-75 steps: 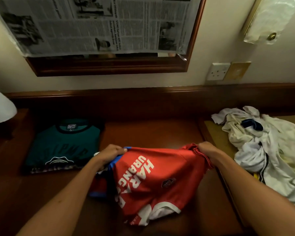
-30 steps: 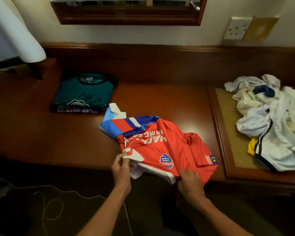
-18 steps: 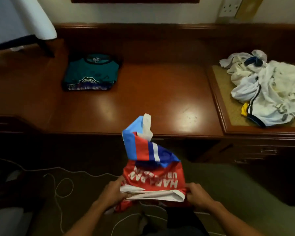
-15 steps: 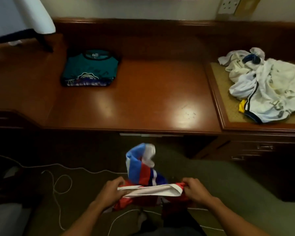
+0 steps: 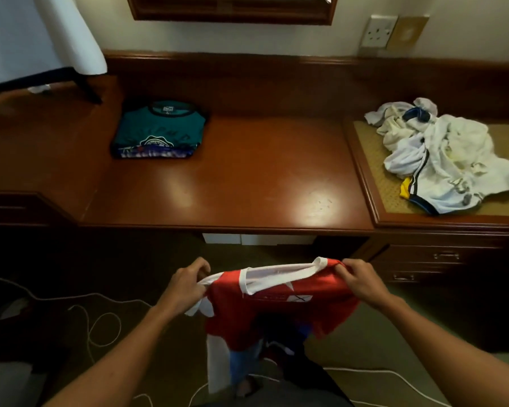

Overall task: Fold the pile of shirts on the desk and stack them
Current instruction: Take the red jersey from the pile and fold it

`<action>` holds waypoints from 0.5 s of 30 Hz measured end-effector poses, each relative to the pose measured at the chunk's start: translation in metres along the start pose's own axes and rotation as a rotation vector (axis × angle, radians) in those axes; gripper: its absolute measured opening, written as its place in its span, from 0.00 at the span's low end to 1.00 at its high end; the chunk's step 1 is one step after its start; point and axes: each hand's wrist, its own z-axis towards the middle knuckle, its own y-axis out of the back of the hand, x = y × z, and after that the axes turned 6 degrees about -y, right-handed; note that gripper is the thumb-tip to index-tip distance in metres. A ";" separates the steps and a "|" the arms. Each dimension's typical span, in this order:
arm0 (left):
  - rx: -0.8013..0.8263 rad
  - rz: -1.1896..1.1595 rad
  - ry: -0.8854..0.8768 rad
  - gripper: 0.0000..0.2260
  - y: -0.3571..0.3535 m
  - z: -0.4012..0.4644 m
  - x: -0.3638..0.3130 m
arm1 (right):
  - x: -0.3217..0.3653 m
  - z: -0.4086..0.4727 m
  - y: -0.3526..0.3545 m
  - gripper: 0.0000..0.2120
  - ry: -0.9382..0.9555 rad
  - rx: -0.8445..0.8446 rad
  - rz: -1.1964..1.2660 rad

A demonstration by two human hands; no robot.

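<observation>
A folded teal shirt (image 5: 158, 131) lies at the left of the wooden bench (image 5: 247, 183). In front of the bench, off its surface, the left hand (image 5: 185, 284) and right hand (image 5: 360, 279) each have their grip clamped on the hem of a red shirt (image 5: 274, 306) that hangs between them. A crumpled pile of white shirts (image 5: 444, 154) sits on the bench's right end.

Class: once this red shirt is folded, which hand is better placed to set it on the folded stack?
Left, probably. The left hand grips the red shirt on the side nearer the teal folded stack; the right hand would cross over.
</observation>
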 end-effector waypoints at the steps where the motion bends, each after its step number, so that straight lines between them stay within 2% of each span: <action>1: -0.035 -0.083 -0.018 0.09 0.006 0.001 -0.005 | 0.003 0.002 0.006 0.15 0.010 -0.014 0.016; 4: -0.143 -0.190 -0.105 0.10 0.022 0.010 -0.013 | 0.016 0.005 0.029 0.14 0.056 0.002 0.111; 6: -0.246 -0.242 -0.093 0.11 0.031 0.019 -0.016 | 0.031 0.003 0.048 0.08 0.120 0.109 0.115; 7: -0.314 -0.262 -0.074 0.12 0.036 0.024 -0.017 | 0.038 0.002 0.058 0.07 0.163 0.174 -0.005; 9: -0.402 -0.268 -0.033 0.14 0.045 0.033 -0.023 | 0.047 0.004 0.073 0.09 0.244 0.228 -0.453; 11: -0.395 -0.251 -0.033 0.16 0.051 0.041 -0.032 | 0.053 0.006 0.087 0.10 0.193 0.218 -0.721; 13: -0.387 -0.161 -0.068 0.14 0.056 0.047 -0.040 | 0.052 0.009 0.097 0.06 0.103 0.194 -0.661; 15: -0.460 0.002 -0.109 0.11 0.065 0.050 -0.047 | 0.044 0.014 0.104 0.04 0.024 0.138 -0.285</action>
